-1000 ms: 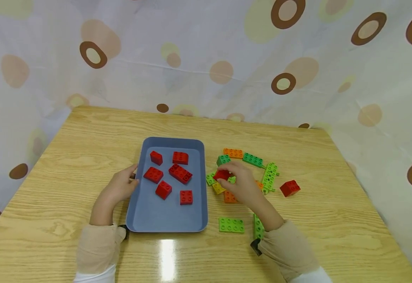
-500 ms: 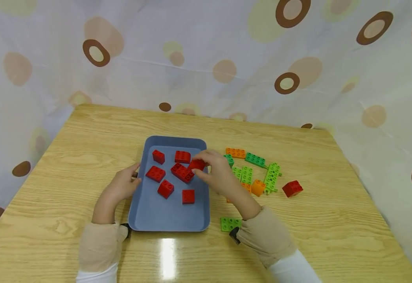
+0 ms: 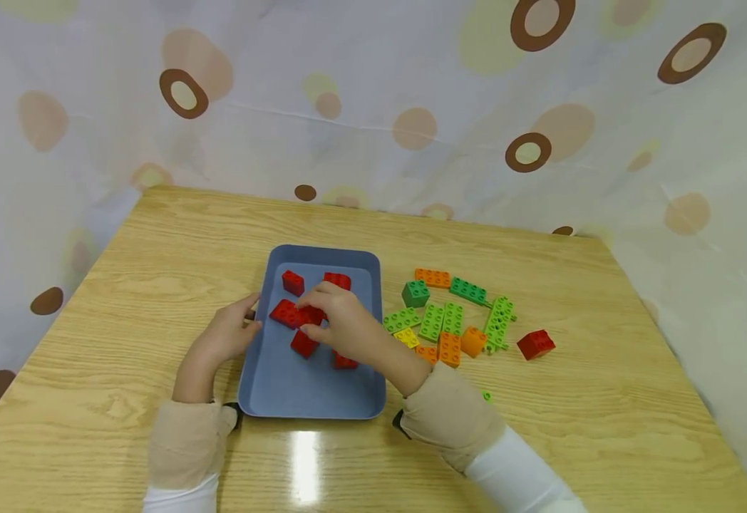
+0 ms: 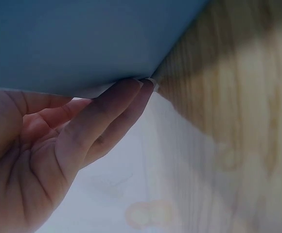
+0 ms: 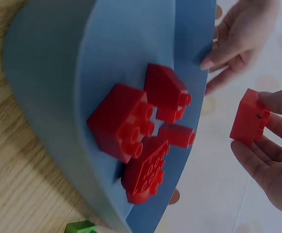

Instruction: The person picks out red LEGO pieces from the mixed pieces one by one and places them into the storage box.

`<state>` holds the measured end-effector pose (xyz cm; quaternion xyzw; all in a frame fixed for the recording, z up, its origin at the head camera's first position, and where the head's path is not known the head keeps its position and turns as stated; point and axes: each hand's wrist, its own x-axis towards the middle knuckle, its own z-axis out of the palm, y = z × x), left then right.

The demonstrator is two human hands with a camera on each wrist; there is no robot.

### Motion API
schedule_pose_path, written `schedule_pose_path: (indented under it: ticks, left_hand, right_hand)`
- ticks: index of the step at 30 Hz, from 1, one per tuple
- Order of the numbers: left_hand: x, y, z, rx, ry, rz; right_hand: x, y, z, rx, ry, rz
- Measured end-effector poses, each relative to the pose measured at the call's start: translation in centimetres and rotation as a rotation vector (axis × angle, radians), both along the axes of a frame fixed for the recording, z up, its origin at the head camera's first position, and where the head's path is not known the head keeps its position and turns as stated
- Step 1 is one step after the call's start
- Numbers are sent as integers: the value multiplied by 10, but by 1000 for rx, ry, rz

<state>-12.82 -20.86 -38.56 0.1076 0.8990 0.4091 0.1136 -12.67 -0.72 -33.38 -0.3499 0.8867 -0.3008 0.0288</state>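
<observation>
My right hand (image 3: 351,324) is over the blue-grey tray (image 3: 312,400), pinching a red toy building brick (image 5: 246,119) between thumb and fingers. In the right wrist view this brick shows above the rim, its studs towards the palm. Several other red bricks (image 5: 119,121) lie apart on the tray floor, some partly hidden behind the hand in the head view. At the tray's left side, my left hand (image 3: 224,335) holds the edge, thumb at the rim. The left wrist view shows its fingers (image 4: 99,121) against the outer wall.
Right of the tray lie green (image 3: 415,293), light green (image 3: 453,318), orange (image 3: 474,342) and yellow bricks (image 3: 407,338) in a loose group on the wooden table (image 3: 572,427). One red brick (image 3: 536,345) sits farther right. A patterned curtain (image 3: 361,92) hangs behind the table.
My right hand has carried the red brick leftward from the coloured group, across the tray's right rim, to above the red bricks. My left hand has stayed at the tray's left edge.
</observation>
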Motion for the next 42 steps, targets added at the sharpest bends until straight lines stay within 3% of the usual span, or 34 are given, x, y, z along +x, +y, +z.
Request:
schedule_pose_path:
  ticks: [12,22,42]
  left_hand:
    - [-2,0,0,-4,-10,-5]
    - [-1,0,4,12,-4,-8]
    - [-1,-1,1,7,-17,-9]
  right_hand:
    - [3,-32,-3,264,-107,236]
    - [5,-47,-16,402,-115,346]
    - [13,-49,-38,449,-127,355]
